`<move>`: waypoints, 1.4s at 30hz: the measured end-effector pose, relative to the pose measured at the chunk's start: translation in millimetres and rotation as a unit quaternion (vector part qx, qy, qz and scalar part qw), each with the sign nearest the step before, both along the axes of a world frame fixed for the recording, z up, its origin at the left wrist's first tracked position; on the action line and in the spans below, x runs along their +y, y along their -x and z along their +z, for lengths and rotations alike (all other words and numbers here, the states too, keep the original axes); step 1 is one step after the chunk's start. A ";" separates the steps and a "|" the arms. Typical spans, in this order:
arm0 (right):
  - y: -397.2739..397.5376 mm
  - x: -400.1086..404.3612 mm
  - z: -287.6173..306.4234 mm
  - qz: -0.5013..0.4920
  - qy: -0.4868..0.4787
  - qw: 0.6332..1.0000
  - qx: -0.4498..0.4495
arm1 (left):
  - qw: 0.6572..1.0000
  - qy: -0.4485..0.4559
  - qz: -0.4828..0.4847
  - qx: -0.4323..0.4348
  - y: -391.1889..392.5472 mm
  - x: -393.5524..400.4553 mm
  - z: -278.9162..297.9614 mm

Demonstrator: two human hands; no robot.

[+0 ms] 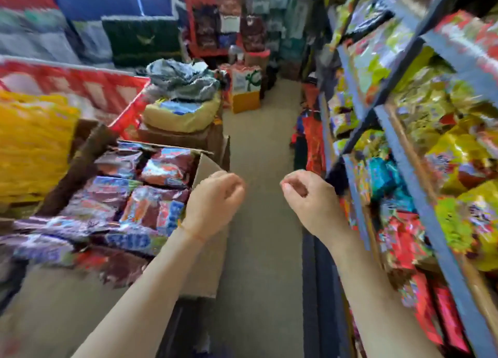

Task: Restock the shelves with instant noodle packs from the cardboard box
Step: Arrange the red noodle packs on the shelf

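On the far left of the aisle, I see the open brown cardboard box (207, 169) holding many glossy maroon-and-blue instant noodle packs (159, 212) lying flat in loose layers, so I judge that most of the restocking is left to do. The picture is smeared by motion, and I cannot count the packs or read their print.

Moving right, my left hand (215, 198) hangs over the box's near right corner, just beside its upright flap. Its fingers (231, 181) are curled loosely inward and hold nothing. The nearest packs lie just left of and below that hand, close but not touching it.

Next comes the bare grey floor (258, 147) of the aisle, between my two hands.

My right hand (310, 198) hovers on the aisle's right side, near the edge of the shelving. Its fingers (289, 186) are also loosely curled, thumb close to the fingertips, and carry no pack.

At the far right stand the blue metal-framed shelves (409, 169), crowded with bright yellow, green and red packets. Whether any of them came from the box I cannot tell. I judge this to be a moment between loads: both hands free, the box nearer my left hand, the shelves nearer my right.
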State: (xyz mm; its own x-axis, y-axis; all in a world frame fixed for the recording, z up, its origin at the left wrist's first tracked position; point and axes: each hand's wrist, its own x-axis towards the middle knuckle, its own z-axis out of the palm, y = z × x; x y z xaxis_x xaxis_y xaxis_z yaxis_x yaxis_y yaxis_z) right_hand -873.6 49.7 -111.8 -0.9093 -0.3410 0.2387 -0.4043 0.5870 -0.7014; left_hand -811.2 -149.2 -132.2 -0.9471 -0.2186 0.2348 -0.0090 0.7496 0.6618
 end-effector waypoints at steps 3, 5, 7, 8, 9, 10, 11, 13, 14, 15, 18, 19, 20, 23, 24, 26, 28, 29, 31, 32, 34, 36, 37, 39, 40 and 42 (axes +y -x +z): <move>-2.1 -69.0 -21.2 0.078 -0.047 0.994 -0.065 | 0.996 0.027 0.070 -0.040 -20.5 -63.9 -27.1; -4.7 -109.7 -35.0 0.120 -0.074 0.985 -0.103 | 0.992 0.057 0.093 -0.067 -29.1 -104.3 -46.3; -9.3 -147.1 -47.8 0.151 -0.101 0.975 -0.132 | 0.984 0.099 0.094 -0.112 -37.0 -141.1 -64.6; -12.0 -163.8 -55.1 0.161 -0.118 0.969 -0.146 | 0.980 0.115 0.089 -0.136 -41.3 -156.5 -71.5; -14.6 -179.9 -62.3 0.167 -0.133 0.964 -0.157 | 0.977 0.123 0.086 -0.155 -45.4 -169.5 -77.6; -17.0 -194.7 -69.2 0.170 -0.145 0.960 -0.171 | 0.975 0.119 0.086 -0.166 -49.2 -179.3 -81.8; -20.2 -208.2 -72.5 0.174 -0.143 0.955 -0.194 | 0.975 0.109 0.085 -0.174 -52.5 -185.8 -84.6; -27.7 -228.7 -71.6 0.210 -0.117 0.931 -0.275 | 0.978 0.077 0.079 -0.177 -55.8 -192.1 -88.0; -31.8 -235.7 -69.1 0.241 -0.119 0.908 -0.321 | 0.980 0.063 0.081 -0.173 -55.7 -193.6 -88.9; -36.6 -240.5 -66.1 0.278 -0.144 0.880 -0.358 | 0.980 0.049 0.086 -0.171 -54.9 -194.7 -89.7; -47.0 -244.6 -70.9 0.347 -0.269 0.811 -0.387 | 0.981 0.021 0.106 -0.161 -51.4 -195.4 -91.1; -49.5 -245.7 -75.5 0.347 -0.283 0.811 -0.376 | 0.980 0.007 0.112 -0.165 -50.2 -195.2 -90.8; -50.1 -245.5 -80.9 0.336 -0.285 0.822 -0.362 | 0.979 -0.004 0.117 -0.167 -49.2 -195.8 -89.4; -47.5 -238.6 -89.5 0.283 -0.217 0.869 -0.344 | 0.981 -0.041 0.093 -0.167 -50.8 -197.3 -79.3; -47.1 -234.1 -91.2 0.261 -0.180 0.878 -0.360 | 0.982 -0.064 0.073 -0.161 -53.1 -197.2 -72.2; -51.5 -227.0 -91.9 0.231 -0.110 0.887 -0.385 | 0.987 -0.107 0.044 -0.112 -59.0 -196.7 -56.4; -59.9 -224.4 -90.7 0.209 -0.065 0.894 -0.392 | 0.990 -0.108 0.042 -0.080 -66.0 -198.9 -47.6; -64.3 -223.9 -90.2 0.197 -0.042 0.897 -0.394 | 0.990 -0.099 0.046 -0.084 -68.9 -201.6 -47.1; -69.8 -224.4 -86.2 0.165 0.012 0.902 -0.399 | 0.988 -0.092 0.064 -0.104 -74.5 -208.3 -49.0; -70.9 -225.1 -82.0 0.143 0.046 0.903 -0.402 | 0.985 -0.110 0.075 -0.107 -77.7 -211.8 -50.6; -69.4 -225.0 -70.7 0.075 0.142 0.889 -0.428 | 0.968 -0.210 0.103 -0.089 -83.8 -215.8 -48.4; -64.4 -223.3 -56.4 0.009 0.254 0.849 -0.463 | 0.932 -0.334 0.116 -0.078 -87.9 -216.3 -41.6; -61.3 -222.3 -48.8 -0.013 0.289 0.835 -0.468 | 0.913 -0.386 0.104 -0.085 -89.4 -214.8 -38.1; -55.9 -221.2 -36.7 -0.037 0.319 0.825 -0.466 | 0.884 -0.454 0.039 -0.103 -91.7 -207.0 -32.9; -54.6 -221.4 -33.1 -0.041 0.324 0.824 -0.464 | 0.880 -0.462 0.007 -0.113 -91.8 -202.3 -32.5; -56.9 -225.0 -26.6 -0.038 0.321 0.823 -0.467 | 0.886 -0.447 -0.017 -0.127 -92.6 -193.8 -34.8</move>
State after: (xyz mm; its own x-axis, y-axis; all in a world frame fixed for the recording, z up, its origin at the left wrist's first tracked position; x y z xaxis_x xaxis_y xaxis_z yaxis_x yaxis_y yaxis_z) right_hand -816.7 -175.2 -138.4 -0.8117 -0.3509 -0.4669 0.5074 -0.0278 -0.8613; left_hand -718.7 -343.0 -166.9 -0.9542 -0.1797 -0.2390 -0.2302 -0.0689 0.9707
